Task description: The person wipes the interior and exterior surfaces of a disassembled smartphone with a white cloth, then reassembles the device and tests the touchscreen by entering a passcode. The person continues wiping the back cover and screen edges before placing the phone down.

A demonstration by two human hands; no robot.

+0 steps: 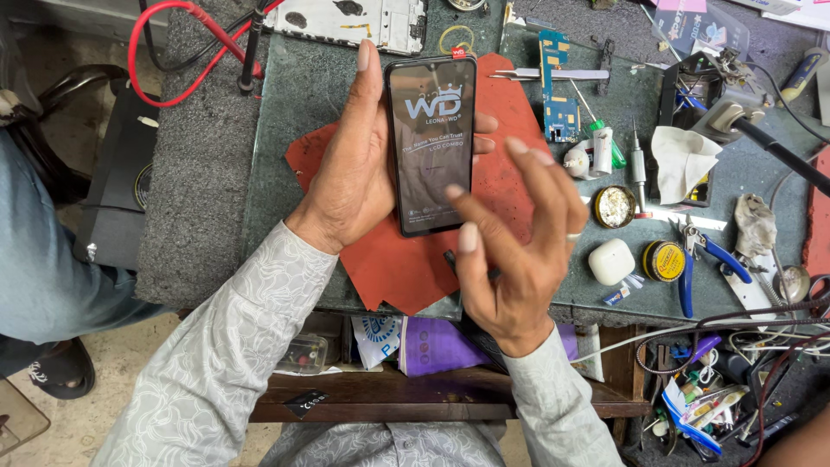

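My left hand (350,173) grips a black phone screen panel (431,143) upright by its edges, fingers wrapped behind it and thumb along its left side. The panel's glass carries a printed protective film. My right hand (514,251) hovers just right of and below the panel, fingers spread, index fingertip touching the film near the panel's lower right edge. Both hands are above a red rubber mat (406,259) on a grey-green bench top (285,112).
A blue circuit board (558,86), tweezers (553,74), a small green-capped bottle (605,147), two round tins (664,260), a white earbud case (611,261), blue-handled pliers (705,259) and a crumpled cloth (683,156) lie right. Red cable (173,52) loops far left. A phone frame (346,22) sits at the top.
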